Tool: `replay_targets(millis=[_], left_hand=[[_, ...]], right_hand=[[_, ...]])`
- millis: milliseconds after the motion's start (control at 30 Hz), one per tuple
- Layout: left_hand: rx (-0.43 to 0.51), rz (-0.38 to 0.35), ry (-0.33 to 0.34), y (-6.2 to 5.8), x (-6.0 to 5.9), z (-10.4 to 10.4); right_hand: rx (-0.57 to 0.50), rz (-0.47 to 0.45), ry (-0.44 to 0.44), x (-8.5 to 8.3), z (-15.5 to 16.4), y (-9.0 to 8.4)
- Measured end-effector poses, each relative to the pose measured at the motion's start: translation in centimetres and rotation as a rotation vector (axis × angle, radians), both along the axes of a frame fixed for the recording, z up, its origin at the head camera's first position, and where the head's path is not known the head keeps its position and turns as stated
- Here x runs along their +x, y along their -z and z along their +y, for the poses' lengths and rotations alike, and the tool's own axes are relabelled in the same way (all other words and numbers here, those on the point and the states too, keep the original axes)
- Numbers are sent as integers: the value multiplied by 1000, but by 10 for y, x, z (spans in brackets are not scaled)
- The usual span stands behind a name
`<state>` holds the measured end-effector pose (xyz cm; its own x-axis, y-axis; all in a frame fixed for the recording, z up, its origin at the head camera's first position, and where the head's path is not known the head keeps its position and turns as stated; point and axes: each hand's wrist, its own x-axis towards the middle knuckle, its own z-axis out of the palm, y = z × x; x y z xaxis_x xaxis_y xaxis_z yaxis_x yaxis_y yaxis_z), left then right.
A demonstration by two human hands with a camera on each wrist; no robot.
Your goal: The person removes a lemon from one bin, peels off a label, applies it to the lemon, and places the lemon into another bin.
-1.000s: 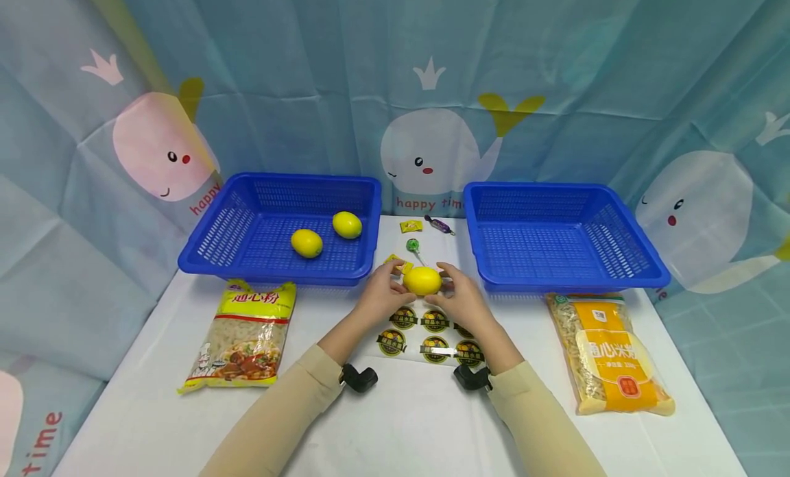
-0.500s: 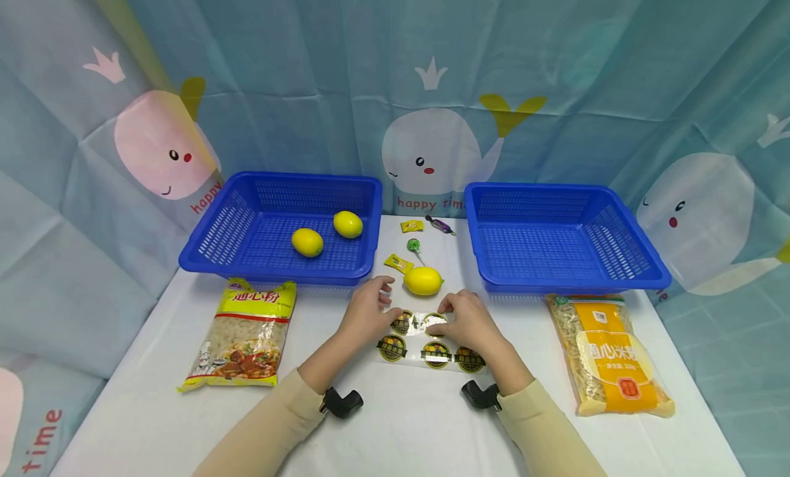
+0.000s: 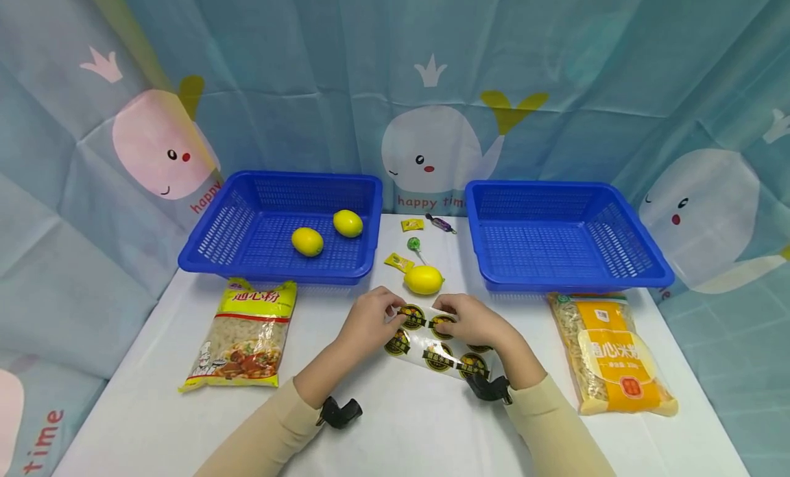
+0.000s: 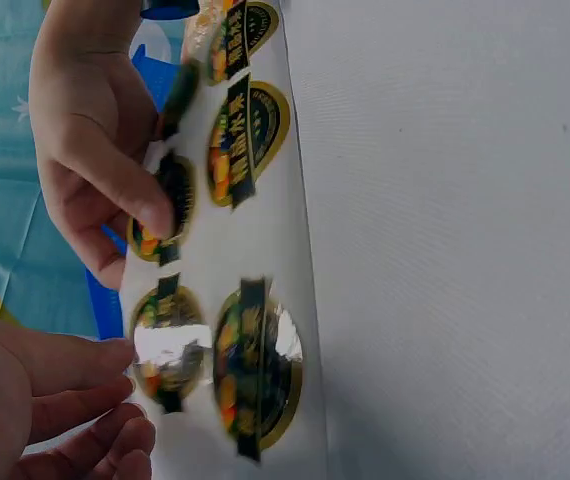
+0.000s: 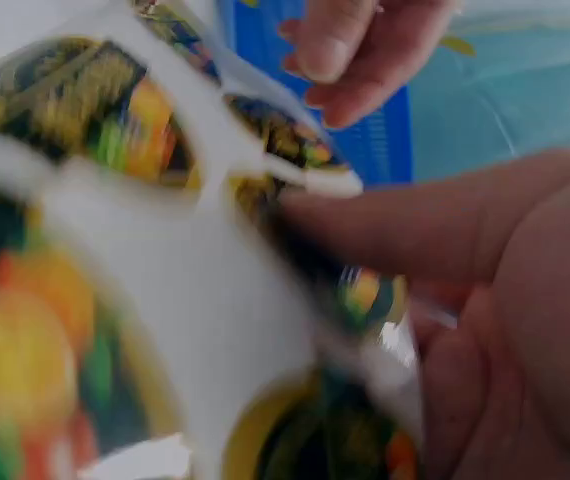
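Blur swallows most of the right wrist view, where the sheet [image 5: 165,300] fills the frame as smeared yellow and green rounds and its printing cannot be read. In the head view, at the left, a yellow bag [image 3: 245,336] lies below the left basket [image 3: 210,247], which holds two lemons [image 3: 307,241] and [image 3: 348,223]. At lower centre the left hand [image 3: 369,321] pinches the sheet's [image 3: 435,343] left end, fingers curled over it, and part of the sheet is hidden under both hands. The sheet is a clear, glossy strip carrying round stickers [image 3: 436,357] with dark rims and yellow-green centres, two rows of them; in the left wrist view one sticker [image 4: 257,372] shows a bright glare and the left hand's [image 4: 50,400] fingertips reach in at lower left. The sheet's long axis runs from centre down toward the lower right of the head frame, lifted off the table [image 3: 401,429]. Just above it a third lemon [image 3: 423,279] lies beside small candies [image 3: 399,262]. The right hand [image 3: 470,319] grips the sheet's upper edge, thumb pressed on a sticker [image 4: 160,205]. Farther right sit the right basket [image 3: 642,275] and an orange bag [image 3: 612,353].
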<state>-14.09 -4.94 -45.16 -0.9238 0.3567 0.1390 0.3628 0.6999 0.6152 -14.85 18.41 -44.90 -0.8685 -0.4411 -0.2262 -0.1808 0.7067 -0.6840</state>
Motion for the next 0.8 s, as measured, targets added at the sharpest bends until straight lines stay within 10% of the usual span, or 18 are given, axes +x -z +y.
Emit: replay_targets(millis=[367,800], left_hand=[[-1,58,21,-18,8,1],[-29,94,66,-25,10,3]], right_hand=[[-294,-245,-203,-9,16,-9],[-293,-240,-233,-9,16,-20]])
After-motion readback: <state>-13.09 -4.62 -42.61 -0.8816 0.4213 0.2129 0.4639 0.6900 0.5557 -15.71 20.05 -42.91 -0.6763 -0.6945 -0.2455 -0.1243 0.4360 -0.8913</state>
